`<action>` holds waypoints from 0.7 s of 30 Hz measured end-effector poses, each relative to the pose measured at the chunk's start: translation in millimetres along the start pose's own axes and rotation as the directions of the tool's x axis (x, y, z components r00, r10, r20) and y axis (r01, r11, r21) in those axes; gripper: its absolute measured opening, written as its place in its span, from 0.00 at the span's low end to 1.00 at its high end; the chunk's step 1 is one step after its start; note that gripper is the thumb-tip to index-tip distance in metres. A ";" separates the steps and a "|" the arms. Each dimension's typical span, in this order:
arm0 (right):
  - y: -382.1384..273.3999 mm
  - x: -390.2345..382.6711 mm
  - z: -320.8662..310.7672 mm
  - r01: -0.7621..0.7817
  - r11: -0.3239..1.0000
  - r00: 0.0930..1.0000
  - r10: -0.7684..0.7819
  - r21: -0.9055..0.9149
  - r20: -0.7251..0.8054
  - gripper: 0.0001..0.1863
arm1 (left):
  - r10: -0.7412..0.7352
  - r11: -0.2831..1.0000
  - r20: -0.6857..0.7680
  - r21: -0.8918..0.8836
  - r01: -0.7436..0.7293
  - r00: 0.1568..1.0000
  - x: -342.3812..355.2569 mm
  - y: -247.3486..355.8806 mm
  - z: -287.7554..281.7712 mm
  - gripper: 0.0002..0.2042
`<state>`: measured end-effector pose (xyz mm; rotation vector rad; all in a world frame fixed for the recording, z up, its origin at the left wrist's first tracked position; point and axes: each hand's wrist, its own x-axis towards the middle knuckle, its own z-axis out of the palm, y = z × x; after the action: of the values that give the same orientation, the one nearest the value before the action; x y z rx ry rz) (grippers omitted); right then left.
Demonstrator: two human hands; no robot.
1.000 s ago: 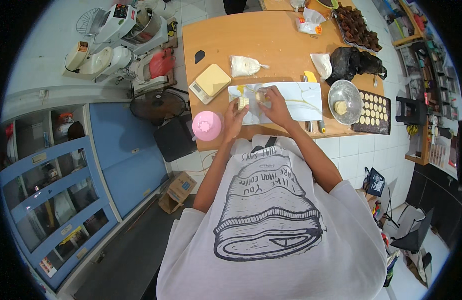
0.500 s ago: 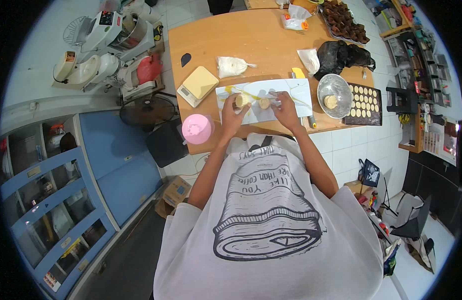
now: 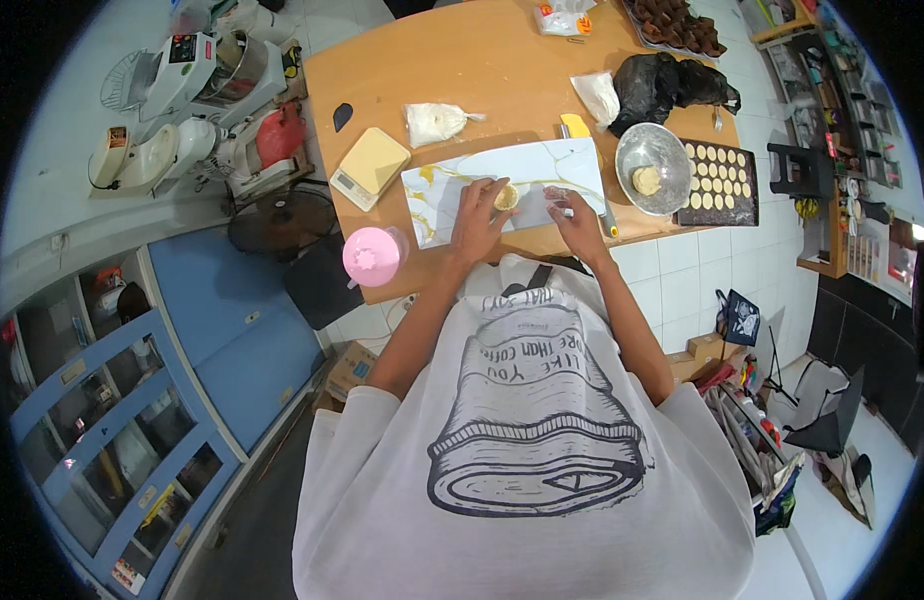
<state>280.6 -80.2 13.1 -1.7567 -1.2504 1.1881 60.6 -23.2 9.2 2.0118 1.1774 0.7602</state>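
Note:
On a white marble-patterned board point(image 3: 432, 190), my left hand point(image 3: 474, 218) has its fingers closed round a small round pale-yellow piece point(image 3: 506, 198), perhaps a cutter or mould with dough. Just right of it my right hand point(image 3: 580, 222) has its fingertips bent around something small and clear that I cannot make out. A steel bowl point(image 3: 650, 145) with a dough lump point(image 3: 646, 180) stands right of the board, beside a dark tray point(image 3: 744, 205) of small pale rounds. A yellow-handled tool point(image 3: 610, 225) lies at the board's right edge.
The wooden table point(image 3: 382, 70) also holds a scale point(image 3: 367, 168), a pink jug point(image 3: 372, 255), bags of white powder point(image 3: 434, 122), a black scraper point(image 3: 342, 116), black plastic bags point(image 3: 644, 90) and a tray of brown paper cups point(image 3: 672, 20). Mixers point(image 3: 182, 75) stand at the left.
My hands have shifted slightly; the left fingers now cover more of the round piece, now lying between them. The whole view has shifted a little with the head.

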 end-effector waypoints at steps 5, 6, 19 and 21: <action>-8.2 10.9 -18.4 0.017 1.000 0.998 -0.017 -0.008 0.057 0.19 | 0.018 1.000 -0.087 0.003 -0.018 0.996 -2.6 -7.9 7.6 0.28; -13.5 15.9 -20.5 0.030 1.000 0.996 -0.029 -0.010 0.080 0.19 | 0.012 1.000 -0.090 0.011 -0.011 0.996 -3.4 -7.4 7.9 0.28; -26.4 56.1 21.4 0.620 0.748 0.766 -0.513 -0.236 0.388 0.25 | -0.543 0.795 -0.359 -0.510 0.328 0.759 -18.4 8.7 8.6 0.25; -24.8 59.8 26.7 0.626 0.736 0.762 -0.508 -0.256 0.403 0.24 | -0.395 0.918 -0.385 -0.126 0.376 0.834 -24.6 7.0 6.9 0.26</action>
<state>254.9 -15.3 7.9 -1.2666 -2.1480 0.8952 59.0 -49.5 6.9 1.5358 1.7223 1.0067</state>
